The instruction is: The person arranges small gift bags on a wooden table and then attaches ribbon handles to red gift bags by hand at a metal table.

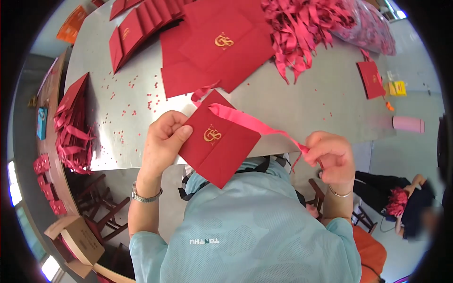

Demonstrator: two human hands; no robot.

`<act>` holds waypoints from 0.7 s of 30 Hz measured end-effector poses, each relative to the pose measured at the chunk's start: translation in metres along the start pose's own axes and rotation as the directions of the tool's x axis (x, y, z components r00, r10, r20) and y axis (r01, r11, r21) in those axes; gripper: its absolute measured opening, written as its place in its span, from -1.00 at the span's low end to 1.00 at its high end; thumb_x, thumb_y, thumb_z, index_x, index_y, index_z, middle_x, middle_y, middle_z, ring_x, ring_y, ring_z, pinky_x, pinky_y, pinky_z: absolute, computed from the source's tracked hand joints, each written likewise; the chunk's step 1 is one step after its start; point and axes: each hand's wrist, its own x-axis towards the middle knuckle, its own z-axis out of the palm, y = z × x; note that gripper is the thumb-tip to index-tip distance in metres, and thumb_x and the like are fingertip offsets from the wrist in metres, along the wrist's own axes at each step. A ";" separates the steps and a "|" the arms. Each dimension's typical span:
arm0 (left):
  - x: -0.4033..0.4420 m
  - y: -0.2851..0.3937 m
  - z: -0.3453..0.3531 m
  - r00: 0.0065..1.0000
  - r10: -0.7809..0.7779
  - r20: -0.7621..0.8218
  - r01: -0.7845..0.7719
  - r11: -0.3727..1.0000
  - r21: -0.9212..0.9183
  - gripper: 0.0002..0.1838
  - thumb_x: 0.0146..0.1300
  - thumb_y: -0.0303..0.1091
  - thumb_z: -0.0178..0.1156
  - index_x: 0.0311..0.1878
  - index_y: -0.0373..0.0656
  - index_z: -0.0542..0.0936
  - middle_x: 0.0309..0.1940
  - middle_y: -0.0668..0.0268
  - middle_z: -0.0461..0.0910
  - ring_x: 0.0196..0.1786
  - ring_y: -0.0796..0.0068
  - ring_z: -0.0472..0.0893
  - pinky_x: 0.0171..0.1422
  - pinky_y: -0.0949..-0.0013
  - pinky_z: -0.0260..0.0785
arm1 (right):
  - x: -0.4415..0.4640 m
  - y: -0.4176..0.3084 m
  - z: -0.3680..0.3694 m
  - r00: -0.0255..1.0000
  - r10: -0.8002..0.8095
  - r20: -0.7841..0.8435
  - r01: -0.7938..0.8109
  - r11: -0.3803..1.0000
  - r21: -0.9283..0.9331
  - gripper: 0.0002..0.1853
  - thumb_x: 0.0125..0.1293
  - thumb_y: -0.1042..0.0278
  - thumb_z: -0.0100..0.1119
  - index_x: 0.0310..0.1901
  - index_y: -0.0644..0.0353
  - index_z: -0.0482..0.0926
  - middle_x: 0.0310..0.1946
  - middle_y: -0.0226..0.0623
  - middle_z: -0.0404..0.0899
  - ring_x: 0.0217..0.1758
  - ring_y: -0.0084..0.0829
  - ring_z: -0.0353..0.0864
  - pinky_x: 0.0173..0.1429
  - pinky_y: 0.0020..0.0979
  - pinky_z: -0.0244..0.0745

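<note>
My left hand (163,141) is closed on the left corner of a flat red paper bag (231,151), thumb on top and fingers beneath. The bag bears a gold emblem and a crease, and is tilted above the table's near edge. A pink ribbon (250,121) emerges near its upper corner, with a short loop behind. The ribbon stretches rightward to my right hand (332,158), whose fingers pinch its far end. Beyond the bag lie larger flat red sheets (207,47) with a similar gold emblem.
Loose pink ribbons (302,33) are heaped at the back, beside a filled plastic bag (368,26). Folded red bags (141,28) stand at back left; ribboned ones (73,127) hang over the left edge. Red dots dot the metal table (283,99). Another person (410,203) sits at right.
</note>
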 end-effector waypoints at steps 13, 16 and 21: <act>0.000 -0.012 -0.004 0.997 0.007 0.071 0.005 0.985 -0.170 -0.96 0.36 -0.56 0.13 -0.16 -0.27 0.50 -0.37 0.46 0.61 -0.34 0.80 0.52 -0.26 0.66 0.35 | 0.024 0.018 0.008 0.920 -0.390 0.045 0.380 0.854 -0.355 -0.59 0.32 0.11 0.26 -0.01 0.32 0.64 -0.33 -0.27 0.61 -0.35 -0.38 0.52 -0.13 -0.39 0.42; -0.002 -0.004 -0.004 0.989 -0.090 0.114 0.111 0.976 -0.187 -0.96 0.33 -0.56 0.16 -0.17 -0.28 0.55 -0.35 0.47 0.62 -0.30 0.77 0.55 -0.20 0.64 0.40 | 0.029 0.012 0.022 0.968 -0.202 0.148 0.224 0.963 -0.147 -0.49 0.35 0.16 0.24 0.19 0.37 0.46 -0.42 -0.31 0.62 -0.34 -0.43 0.55 -0.12 -0.42 0.44; -0.001 0.000 -0.011 0.973 -0.162 0.163 0.179 0.979 -0.101 -0.70 0.22 -0.61 0.17 0.04 -0.31 0.59 -0.25 0.42 0.62 -0.21 0.73 0.53 -0.11 0.56 0.41 | 0.062 0.034 0.062 0.941 -0.101 0.323 0.282 0.759 -0.586 -0.72 0.16 0.44 0.37 -0.12 0.24 0.54 -0.46 -0.30 0.60 -0.42 -0.35 0.58 -0.25 -0.42 0.49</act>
